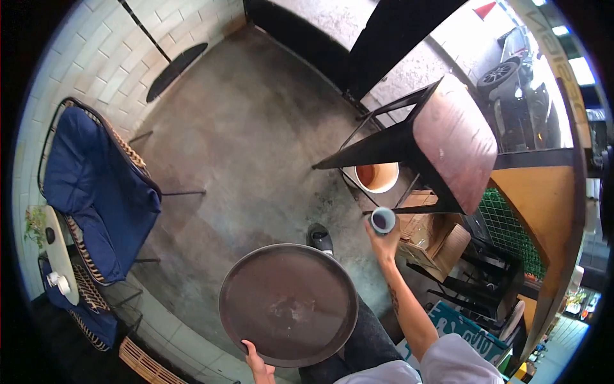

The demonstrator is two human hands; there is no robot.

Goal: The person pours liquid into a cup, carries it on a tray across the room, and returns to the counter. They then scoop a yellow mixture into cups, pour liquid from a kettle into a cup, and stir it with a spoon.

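Observation:
My left hand point(256, 363) grips the near edge of a round brown serving tray point(281, 281), thumb over the rim. Nothing stands on the tray; pale smudges mark its middle. Out in front to the right, my right hand point(384, 244) is closed around a small pale cup point(383, 220) with dark liquid inside. Just beyond the cup, a white bucket point(388, 180) sits on the floor under a tall stool point(454, 137), with brownish liquid in it.
On the left are a chair with navy cushions point(96, 185) and a narrow table point(59, 256). To the right, a cardboard box point(435, 246) and dark furniture point(495, 281) stand below a wooden counter point(540, 211). My shoe point(320, 238) is on the concrete floor point(243, 141).

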